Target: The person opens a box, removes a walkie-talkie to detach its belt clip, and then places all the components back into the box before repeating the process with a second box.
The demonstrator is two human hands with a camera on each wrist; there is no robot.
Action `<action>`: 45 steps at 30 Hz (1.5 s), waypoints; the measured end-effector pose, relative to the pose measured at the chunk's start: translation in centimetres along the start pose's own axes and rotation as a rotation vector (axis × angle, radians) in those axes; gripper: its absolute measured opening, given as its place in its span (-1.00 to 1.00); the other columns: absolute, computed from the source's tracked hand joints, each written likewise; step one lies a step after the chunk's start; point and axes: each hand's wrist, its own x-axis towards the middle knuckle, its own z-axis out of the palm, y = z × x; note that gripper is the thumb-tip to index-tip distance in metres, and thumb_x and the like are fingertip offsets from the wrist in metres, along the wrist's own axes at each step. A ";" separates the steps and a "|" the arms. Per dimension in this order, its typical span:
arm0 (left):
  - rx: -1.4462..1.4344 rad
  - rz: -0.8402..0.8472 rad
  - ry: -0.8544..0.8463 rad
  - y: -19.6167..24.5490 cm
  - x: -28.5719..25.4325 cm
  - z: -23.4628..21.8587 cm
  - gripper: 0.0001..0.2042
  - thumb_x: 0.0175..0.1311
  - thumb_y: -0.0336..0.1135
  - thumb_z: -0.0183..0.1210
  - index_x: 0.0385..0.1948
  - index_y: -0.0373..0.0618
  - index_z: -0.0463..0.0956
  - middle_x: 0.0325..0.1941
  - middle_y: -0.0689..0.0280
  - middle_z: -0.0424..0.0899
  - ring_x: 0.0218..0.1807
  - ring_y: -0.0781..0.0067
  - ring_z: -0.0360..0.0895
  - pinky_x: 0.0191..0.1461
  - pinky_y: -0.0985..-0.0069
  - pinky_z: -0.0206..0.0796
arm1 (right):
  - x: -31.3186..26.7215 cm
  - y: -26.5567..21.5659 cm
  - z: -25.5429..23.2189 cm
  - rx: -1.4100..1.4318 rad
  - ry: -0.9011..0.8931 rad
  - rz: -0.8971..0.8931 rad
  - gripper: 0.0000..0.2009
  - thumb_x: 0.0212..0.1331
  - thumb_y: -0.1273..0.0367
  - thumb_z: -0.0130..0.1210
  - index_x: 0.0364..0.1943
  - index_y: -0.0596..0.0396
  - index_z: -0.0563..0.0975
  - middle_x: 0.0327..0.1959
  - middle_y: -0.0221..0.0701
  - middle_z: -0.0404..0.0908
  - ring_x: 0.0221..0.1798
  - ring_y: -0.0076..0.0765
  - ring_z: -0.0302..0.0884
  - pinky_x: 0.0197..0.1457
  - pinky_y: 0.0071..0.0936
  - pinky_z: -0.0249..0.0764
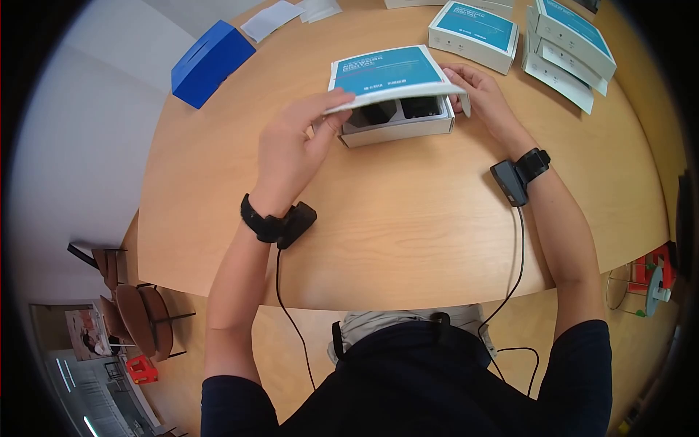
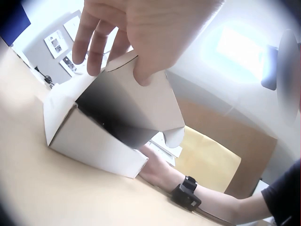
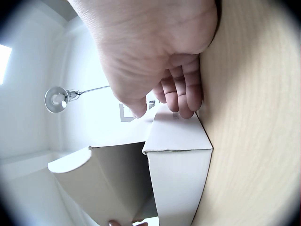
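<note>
A white cardboard box [image 1: 399, 134] with a blue-topped lid [image 1: 389, 69] stands on the table, its lid partly raised at the front. Dark items [image 1: 421, 106] show inside, under the lid's edge. My left hand [image 1: 291, 146] pinches the lid's left front corner; the left wrist view shows the thumb on the lid's inner face [image 2: 153, 101] and the fingers outside. On the other side, my right hand [image 1: 486, 98] rests by the box's right wall. In the right wrist view its loosely bent fingers [image 3: 181, 94] touch the white box wall [image 3: 178, 129] low near the tabletop.
A similar blue-and-white box [image 1: 475, 36] lies behind to the right, beside a stack of boxes [image 1: 571, 51]. At the back left stand a blue box [image 1: 211, 64] and white papers [image 1: 271, 20]. Cables [image 1: 521, 255] run from both wrist cameras over the table's front edge.
</note>
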 end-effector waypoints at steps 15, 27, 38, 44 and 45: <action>-0.440 -0.024 0.324 -0.4 8.5 -3.3 -0.33 0.49 -0.27 0.37 0.50 -0.36 0.27 0.28 0.12 0.61 0.19 0.37 0.71 0.00 0.50 0.64 | -1.0 -2.4 1.4 -0.161 -0.037 0.040 -0.24 0.34 0.06 0.45 0.48 0.22 0.46 0.17 -0.33 0.65 -0.10 -0.57 0.60 -0.11 -0.55 0.56; -0.499 -0.051 0.184 -9.2 9.0 1.4 -0.33 0.47 -0.39 0.26 0.59 -0.20 0.24 0.67 0.09 0.28 0.70 0.19 0.18 0.73 0.24 -0.01 | -0.9 -1.7 1.1 -0.160 -0.035 0.044 -0.29 0.33 0.07 0.45 0.45 0.18 0.52 0.10 -0.32 0.71 0.02 -0.50 0.66 -0.04 -0.52 0.56; -0.518 -0.090 -0.022 -11.1 3.3 6.0 -0.28 0.47 -0.51 0.20 0.66 -0.15 0.15 0.85 0.02 -0.23 0.85 0.18 -0.29 0.82 0.26 -0.35 | -0.7 -1.4 1.0 -0.156 -0.045 0.029 -0.29 0.38 0.11 0.42 0.50 0.18 0.46 0.22 -0.31 0.68 0.06 -0.50 0.67 0.02 -0.50 0.56; -0.599 -0.142 -0.038 -10.3 0.8 6.7 -0.31 0.57 -0.43 0.16 0.67 -0.16 0.08 0.85 0.01 -0.37 0.84 0.18 -0.30 0.81 0.27 -0.26 | -0.4 -1.6 0.9 -0.189 -0.055 0.040 -0.25 0.38 0.13 0.41 0.55 0.18 0.39 0.33 -0.23 0.62 0.14 -0.44 0.67 0.11 -0.50 0.58; -0.592 -0.137 -0.039 -10.5 0.6 6.7 -0.32 0.59 -0.41 0.15 0.68 -0.16 0.08 0.85 0.00 -0.37 0.84 0.19 -0.29 0.80 0.27 -0.24 | -0.4 -1.9 1.0 -0.228 -0.042 0.054 -0.26 0.40 0.14 0.40 0.55 0.18 0.38 0.36 -0.18 0.60 0.19 -0.39 0.66 0.14 -0.48 0.58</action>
